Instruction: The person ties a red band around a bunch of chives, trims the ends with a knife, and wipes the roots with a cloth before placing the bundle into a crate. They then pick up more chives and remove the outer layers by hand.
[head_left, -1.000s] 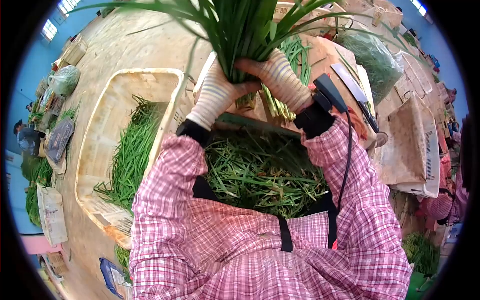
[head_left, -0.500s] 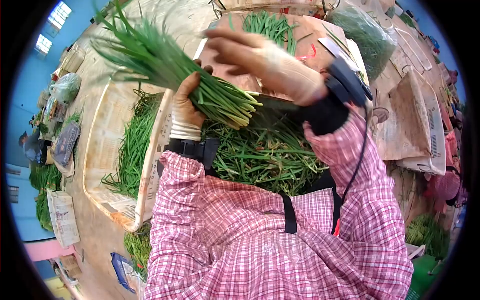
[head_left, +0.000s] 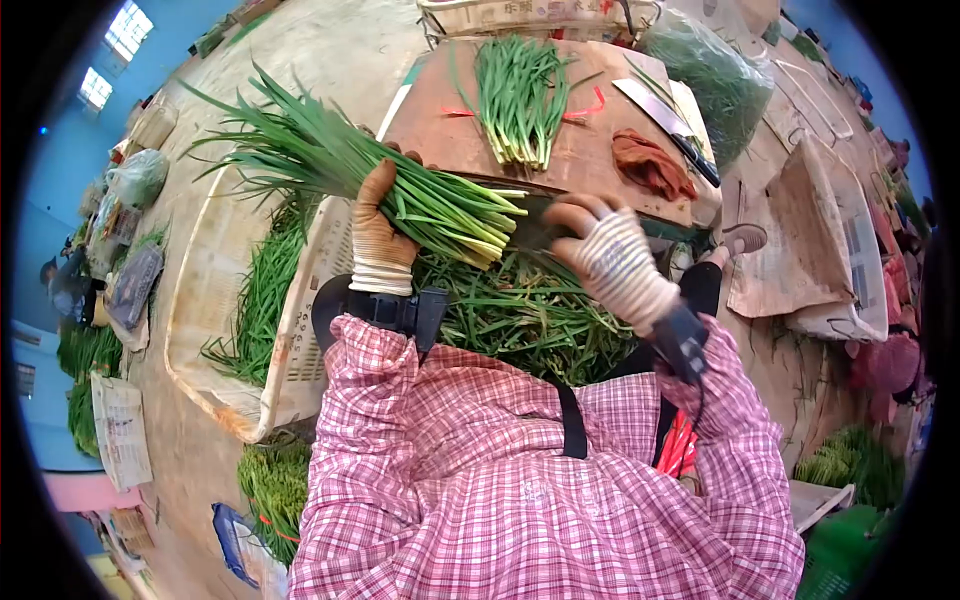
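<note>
My left hand (head_left: 382,222), in a worn glove, is wrapped round a thick bunch of green leafy stalks (head_left: 440,205). The leaves point up and left, the pale ends to the right. My right hand (head_left: 610,250), gloved too, is just right of the pale ends with its fingers curled; what it holds, if anything, I cannot make out. Beyond my hands, a smaller bunch (head_left: 520,95) lies over a red tie (head_left: 597,103) on a brown board (head_left: 425,125). Loose green leaves (head_left: 540,325) are heaped below my hands.
A knife (head_left: 685,145) and a reddish-brown cloth (head_left: 652,165) lie on the board's right side. A white crate (head_left: 190,320) with green stalks stands at the left. A plastic bag of greens (head_left: 710,85) is at the back right, another crate (head_left: 868,270) at the right.
My right hand has come down from above the board to beside the pale ends, and its fingers have curled. The bunch in my left hand has stayed nearly in place. The cloth and knife now show.
</note>
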